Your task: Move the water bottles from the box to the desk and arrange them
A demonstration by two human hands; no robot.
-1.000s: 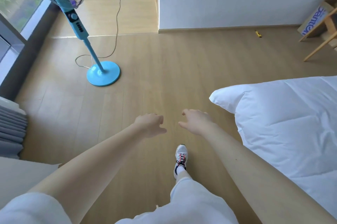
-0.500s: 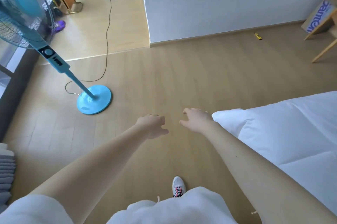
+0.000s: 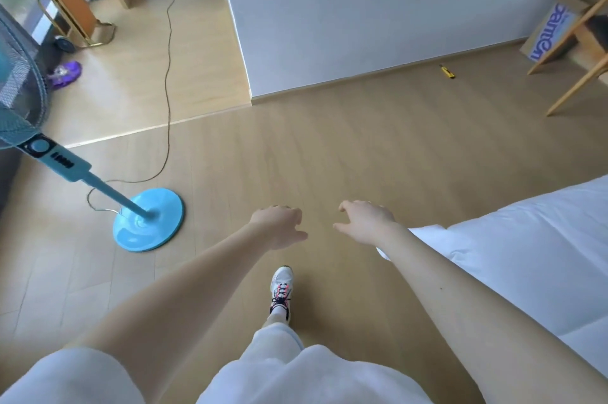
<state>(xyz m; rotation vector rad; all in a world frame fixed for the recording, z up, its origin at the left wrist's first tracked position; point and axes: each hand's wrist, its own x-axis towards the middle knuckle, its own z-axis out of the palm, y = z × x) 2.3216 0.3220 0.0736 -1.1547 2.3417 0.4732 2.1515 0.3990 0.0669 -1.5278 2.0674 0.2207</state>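
The cardboard box (image 3: 546, 32) with blue lettering is lying far ahead and to the right, against the wall and partly behind slanted wooden legs (image 3: 579, 87). No bottles are showing from here. It is sitting well apart from both hands, across open floor and beyond the corner of the white bed (image 3: 526, 255). Its lettered side is slanting up and to the right.

The right hand (image 3: 365, 222) is on the box's side, so it is likely the nearer one for a first reach. The left hand (image 3: 279, 226) is hanging just beside it. Both arms are stretching forward at about the same height, palms down, fingers loosely curled and holding nothing. One shoe (image 3: 281, 288) is pointing forward between them, so a turn to the right is probably needed first.
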